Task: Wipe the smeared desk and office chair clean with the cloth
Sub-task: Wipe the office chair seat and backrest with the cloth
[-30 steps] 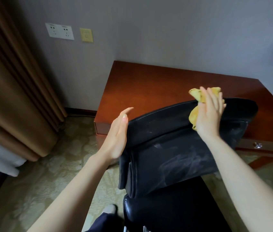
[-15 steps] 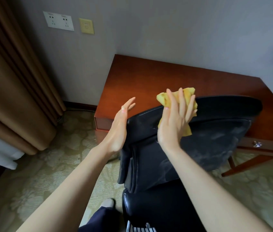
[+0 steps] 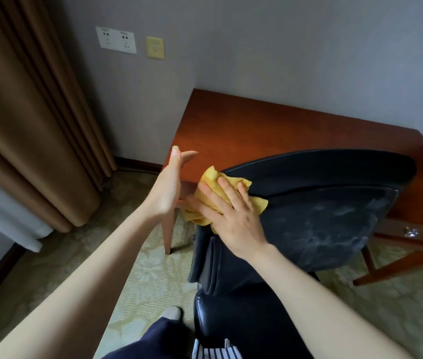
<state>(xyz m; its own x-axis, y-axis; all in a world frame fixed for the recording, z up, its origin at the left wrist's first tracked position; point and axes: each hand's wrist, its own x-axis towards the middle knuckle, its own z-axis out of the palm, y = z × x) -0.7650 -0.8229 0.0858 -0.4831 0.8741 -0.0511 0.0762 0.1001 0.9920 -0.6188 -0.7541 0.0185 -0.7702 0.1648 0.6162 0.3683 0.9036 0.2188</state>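
Note:
A black office chair (image 3: 321, 218) stands in front of the reddish-brown desk (image 3: 270, 130), its backrest facing me with pale smears across the right part. My right hand (image 3: 231, 216) presses a yellow cloth (image 3: 213, 182) flat against the left upper edge of the backrest, fingers spread straight over it. My left hand (image 3: 168, 185) is held upright just left of the chair, fingers straight, apart from the backrest and holding nothing.
Brown curtains (image 3: 23, 112) hang at the left over a white one. Wall sockets (image 3: 115, 40) and a yellow switch plate (image 3: 155, 47) sit on the grey wall. A desk leg (image 3: 168, 229) stands on patterned carpet. A drawer knob (image 3: 410, 232) shows at right.
My right hand slid the cloth leftward along the top of the backrest, from its right part to its left edge. The left hand drew slightly off the chair's side. The view shifted left.

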